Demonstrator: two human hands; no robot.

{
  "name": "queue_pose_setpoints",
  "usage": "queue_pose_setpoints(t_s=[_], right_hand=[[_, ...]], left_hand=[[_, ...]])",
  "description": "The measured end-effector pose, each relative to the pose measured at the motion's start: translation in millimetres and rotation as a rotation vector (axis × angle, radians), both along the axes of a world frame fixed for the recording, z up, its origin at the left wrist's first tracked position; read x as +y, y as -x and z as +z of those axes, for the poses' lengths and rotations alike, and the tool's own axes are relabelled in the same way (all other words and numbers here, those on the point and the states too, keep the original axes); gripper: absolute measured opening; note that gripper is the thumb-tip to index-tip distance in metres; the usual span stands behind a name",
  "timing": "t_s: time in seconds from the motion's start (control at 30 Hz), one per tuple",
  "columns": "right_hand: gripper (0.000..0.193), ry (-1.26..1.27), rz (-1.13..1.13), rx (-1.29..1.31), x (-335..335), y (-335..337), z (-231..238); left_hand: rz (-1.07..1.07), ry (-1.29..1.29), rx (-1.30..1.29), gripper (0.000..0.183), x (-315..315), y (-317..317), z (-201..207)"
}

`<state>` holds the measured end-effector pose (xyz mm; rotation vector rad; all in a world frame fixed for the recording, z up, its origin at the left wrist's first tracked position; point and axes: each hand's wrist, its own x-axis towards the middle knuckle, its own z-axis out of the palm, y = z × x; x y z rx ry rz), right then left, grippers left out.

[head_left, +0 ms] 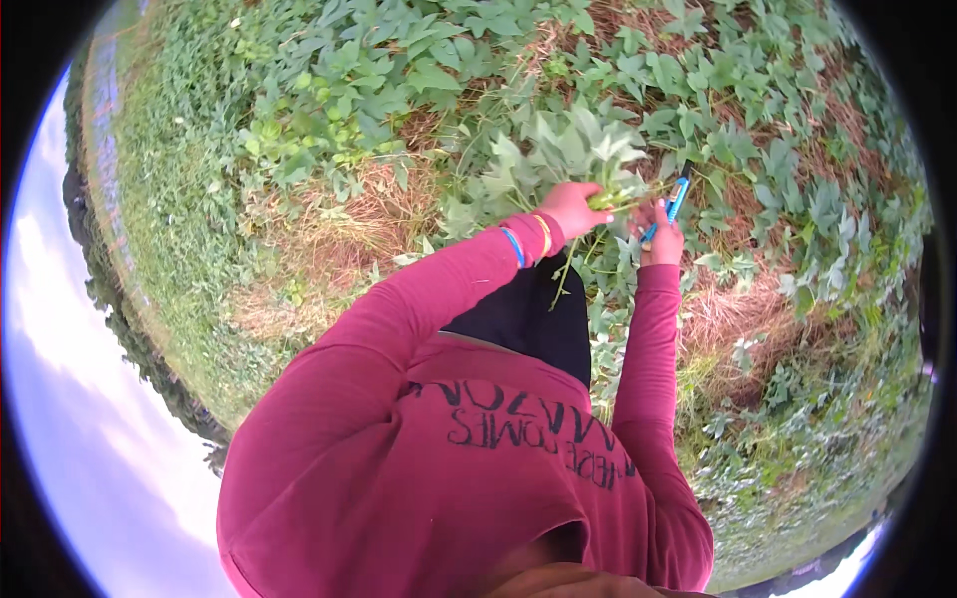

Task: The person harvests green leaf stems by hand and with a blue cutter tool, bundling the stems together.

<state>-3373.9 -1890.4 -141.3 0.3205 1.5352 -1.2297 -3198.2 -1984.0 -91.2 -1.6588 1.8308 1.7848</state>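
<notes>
My left hand (575, 208) is closed round the stems of a bunch of leafy green vine cuttings (568, 149). The pale leaves fan out above the fist, and a few thin stems trail below it toward my dark-clad leg (538, 319). Close by on the right, my right hand (662, 239) grips a blue utility knife (678, 199), which points up and away from me. Its tip looks dark against the foliage. The fingers of this hand come near the cut stem ends; I cannot tell whether they touch them.
Low leafy vines (389, 70) spread over the ground all around. Patches of dry straw (349, 219) show between them on the left, and more dry grass (738, 309) lies to the right. A line of dark trees (120, 319) stands at the far left beneath the sky.
</notes>
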Motion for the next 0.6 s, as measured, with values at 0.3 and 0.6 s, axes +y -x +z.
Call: queue_pose_setpoints(t_s=[0.3, 0.6], right_hand=[[0.021, 0.270, 0.768, 1.531, -93.8, 24.4, 130.7], [0.031, 0.717, 0.885, 1.175, -106.4, -47.8, 151.1]], left_hand=[[0.886, -0.480, 0.754, 0.032, -47.4, 14.9, 62.4], [1.070, -0.424, 0.977, 0.027, -85.2, -54.1, 89.6]])
